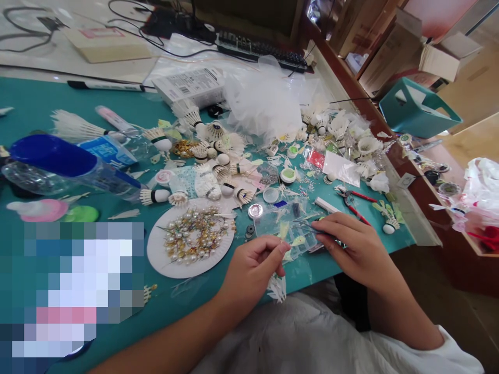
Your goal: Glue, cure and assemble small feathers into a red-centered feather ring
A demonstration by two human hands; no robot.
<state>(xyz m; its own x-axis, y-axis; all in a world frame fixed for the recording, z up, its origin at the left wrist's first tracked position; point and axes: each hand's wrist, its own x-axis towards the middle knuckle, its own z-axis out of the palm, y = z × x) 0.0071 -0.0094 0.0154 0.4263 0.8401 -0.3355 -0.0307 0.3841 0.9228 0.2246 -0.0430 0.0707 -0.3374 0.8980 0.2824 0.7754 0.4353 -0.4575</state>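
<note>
Here I am over the teal table [315, 271], littered from end to end, and just beyond my left forearm sits the white plate [158, 255], with its ring of pearly and gold beads [195, 236]. In close now: my right hand [349, 249] is closed on a slim metal tool, and my left hand [257, 265] is pinched, fingertips together, level with its partner and a little apart from it. Between and beyond them lies the clear compartment tray [267, 223], bits scattered over it, while the red-handled pliers [348, 199] lie just past my right knuckles, untouched.

Down to the small stuff: the white feathered piece [277, 290] hangs below my left fingers, splayed ends towards my lap (what exactly sits inside that pinch, my fingers hide). So it's on my left hand's side, its long axis running towards me. And smallest of all, the tweezers [307, 227]: they lie crosswise, tips leftward, just beyond my left fingertips; whether those tips grip anything, I can't tell.
</note>
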